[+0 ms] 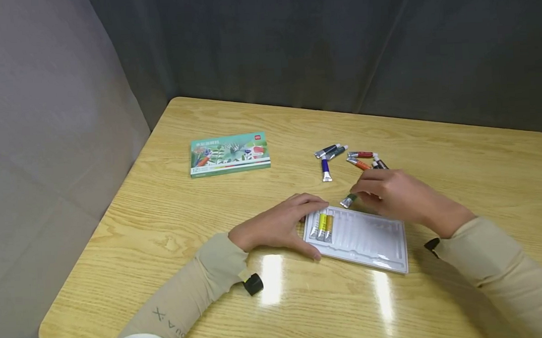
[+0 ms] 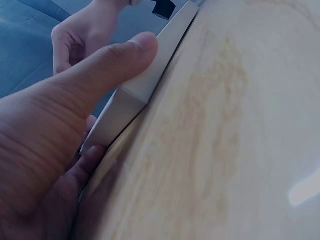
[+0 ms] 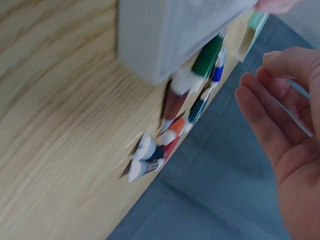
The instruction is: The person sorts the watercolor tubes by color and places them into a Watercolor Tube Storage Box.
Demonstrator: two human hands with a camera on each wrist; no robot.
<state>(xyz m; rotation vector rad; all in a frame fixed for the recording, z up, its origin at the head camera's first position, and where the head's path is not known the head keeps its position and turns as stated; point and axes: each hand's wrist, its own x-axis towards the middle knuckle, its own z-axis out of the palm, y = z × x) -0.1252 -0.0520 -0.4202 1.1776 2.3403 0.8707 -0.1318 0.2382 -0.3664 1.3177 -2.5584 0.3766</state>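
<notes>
A white plastic paint tray (image 1: 369, 238) lies on the table. My left hand (image 1: 284, 221) grips its left end, the thumb (image 2: 142, 47) along the near edge and the fingers round the far corner. Three paint tubes sit side by side in the tray's left slots: a whitish one (image 1: 315, 226), a yellow one (image 1: 322, 224) and an ochre one (image 1: 329, 227). Above the tray's far edge hovers my right hand (image 1: 390, 194), fingers loosely bent with nothing between them. Just beyond that edge lies a green paint tube (image 1: 348, 201), partly hidden by the right hand in the head view.
Several loose tubes lie behind the tray, among them a purple-blue one (image 1: 326, 169), a red one (image 1: 361, 155), an orange one (image 1: 358, 163) and a brown one (image 3: 175, 100). Farther left is a flat teal paint box (image 1: 229, 154) with flower artwork. Dark cloth hangs behind the table.
</notes>
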